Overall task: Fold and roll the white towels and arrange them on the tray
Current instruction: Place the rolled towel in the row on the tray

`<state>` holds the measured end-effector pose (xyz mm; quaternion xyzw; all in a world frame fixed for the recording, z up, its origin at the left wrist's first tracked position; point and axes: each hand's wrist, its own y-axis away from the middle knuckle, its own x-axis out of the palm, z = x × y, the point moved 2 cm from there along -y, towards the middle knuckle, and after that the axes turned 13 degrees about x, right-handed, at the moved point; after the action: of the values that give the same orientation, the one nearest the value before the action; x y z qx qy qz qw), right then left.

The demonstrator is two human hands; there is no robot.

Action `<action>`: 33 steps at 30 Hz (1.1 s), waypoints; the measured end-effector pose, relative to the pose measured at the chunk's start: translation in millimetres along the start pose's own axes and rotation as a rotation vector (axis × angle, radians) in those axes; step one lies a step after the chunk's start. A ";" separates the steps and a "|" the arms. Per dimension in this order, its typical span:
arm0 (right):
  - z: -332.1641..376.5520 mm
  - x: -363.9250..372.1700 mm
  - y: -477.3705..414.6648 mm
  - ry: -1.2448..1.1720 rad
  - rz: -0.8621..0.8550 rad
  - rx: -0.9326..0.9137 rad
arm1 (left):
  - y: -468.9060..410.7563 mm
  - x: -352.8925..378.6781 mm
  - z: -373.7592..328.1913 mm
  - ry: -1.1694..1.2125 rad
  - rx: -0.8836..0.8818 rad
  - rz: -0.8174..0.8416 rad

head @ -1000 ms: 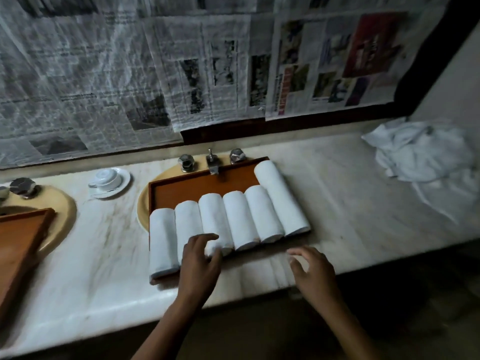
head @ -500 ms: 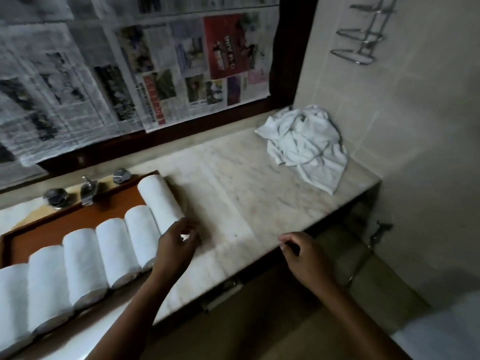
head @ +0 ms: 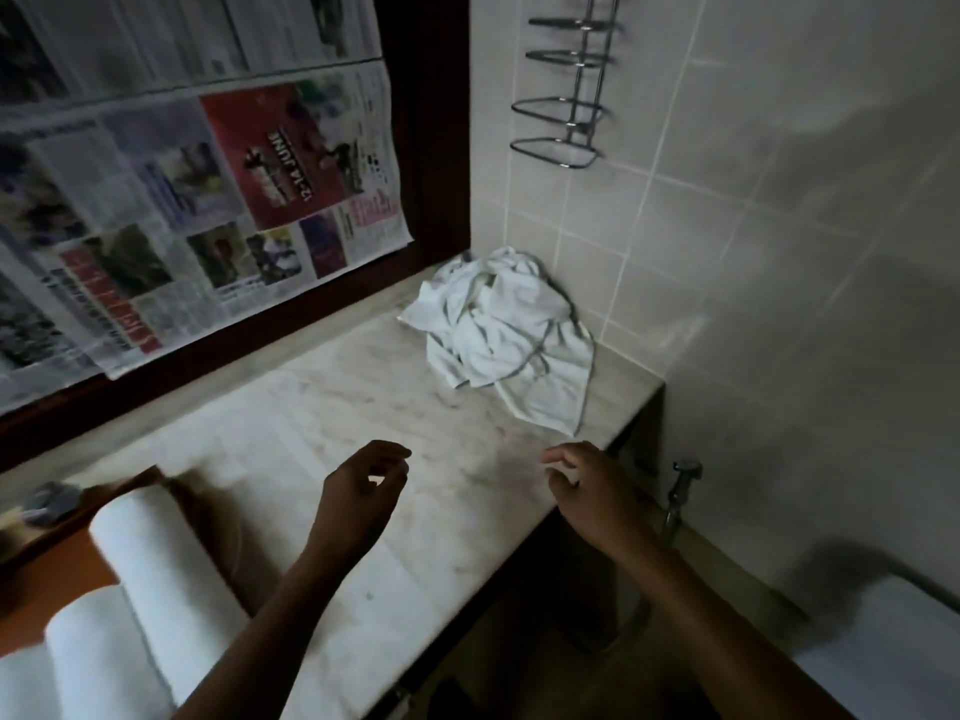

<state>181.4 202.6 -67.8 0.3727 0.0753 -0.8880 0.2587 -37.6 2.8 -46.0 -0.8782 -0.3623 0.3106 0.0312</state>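
Ahead-right of both hands, crumpled towel pile (head: 506,332) sits in counter corner, no clear long axis. Right hand (head: 587,491) nearer; left hand (head: 361,493) farther. Both loosely curled, empty. Rolled towels (head: 156,563) on tray (head: 47,569), lower left.

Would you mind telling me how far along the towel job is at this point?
Done: at least three rolled towels lie side by side on the tray. In hand: nothing; the left hand and right hand hover empty over the counter. Left: the crumpled towel pile by the wall has yet to be folded, rolled and placed.
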 end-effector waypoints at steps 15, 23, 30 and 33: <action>22.0 -2.4 -197.5 0.065 0.000 0.055 | -194.6 44.4 25.6 0.012 0.025 0.032; 17.4 12.9 -354.1 0.157 -0.018 0.109 | -261.5 85.0 33.2 -0.025 -0.046 -0.017; -2.3 22.5 -459.4 0.361 -0.077 0.003 | -312.5 122.5 36.4 -0.030 -0.160 -0.067; 20.5 6.8 -437.9 0.148 0.025 0.021 | -314.5 135.6 38.0 -0.063 -0.197 -0.049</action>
<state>-61.1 567.5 -83.7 0.4410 0.0803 -0.8554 0.2593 -179.4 316.6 -59.4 -0.8577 -0.4133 0.3002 -0.0590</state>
